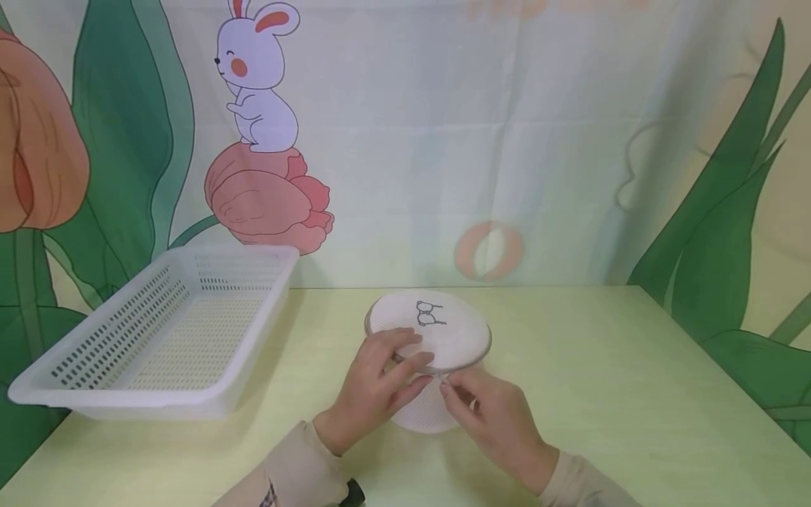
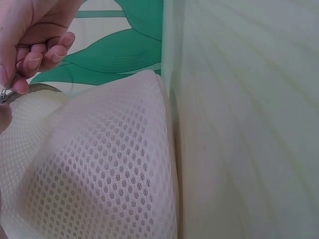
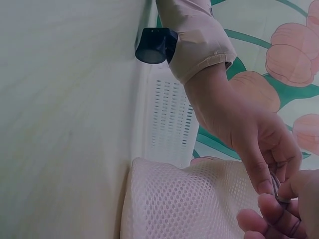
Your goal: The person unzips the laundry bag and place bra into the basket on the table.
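Note:
A white mesh laundry bag (image 1: 426, 412) stands on the table, its round top (image 1: 456, 334) bearing a dark line drawing and edged by a grey zipper. My left hand (image 1: 383, 380) grips the near left edge of the top, fingers over it and thumb lower at the rim. At the near edge, my right hand (image 1: 497, 415) pinches the zipper pull (image 2: 3, 95) between thumb and index finger. The two hands almost meet there, as the right wrist view shows, with the left hand (image 3: 249, 129) beside the right fingers (image 3: 266, 209). Honeycomb mesh of the bag's side fills much of the left wrist view.
A white perforated plastic basket (image 1: 231, 384) stands on the table (image 1: 608, 394) to the left. Behind the table hangs a printed curtain (image 1: 405, 141) with a rabbit and tulips. A black wrist camera (image 3: 152, 46) is strapped at the left sleeve.

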Demonstrator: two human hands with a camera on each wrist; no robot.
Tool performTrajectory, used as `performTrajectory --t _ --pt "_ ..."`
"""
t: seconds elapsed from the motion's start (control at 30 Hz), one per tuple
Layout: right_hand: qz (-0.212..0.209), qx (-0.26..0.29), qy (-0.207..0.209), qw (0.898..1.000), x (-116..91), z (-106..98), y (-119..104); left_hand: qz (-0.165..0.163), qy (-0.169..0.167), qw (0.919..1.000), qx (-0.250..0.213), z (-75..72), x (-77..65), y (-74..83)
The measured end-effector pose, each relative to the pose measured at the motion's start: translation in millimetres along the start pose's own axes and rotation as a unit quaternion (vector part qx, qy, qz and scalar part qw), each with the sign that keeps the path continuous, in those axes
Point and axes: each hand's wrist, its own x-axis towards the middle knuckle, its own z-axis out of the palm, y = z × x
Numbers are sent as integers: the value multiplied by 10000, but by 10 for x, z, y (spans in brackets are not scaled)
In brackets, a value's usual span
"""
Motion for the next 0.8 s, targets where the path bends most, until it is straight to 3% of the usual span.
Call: performTrajectory --t 0.8 --pt "-400 78 160 9990 -9 23 -6 -56 162 9998 -80 0 -44 -37"
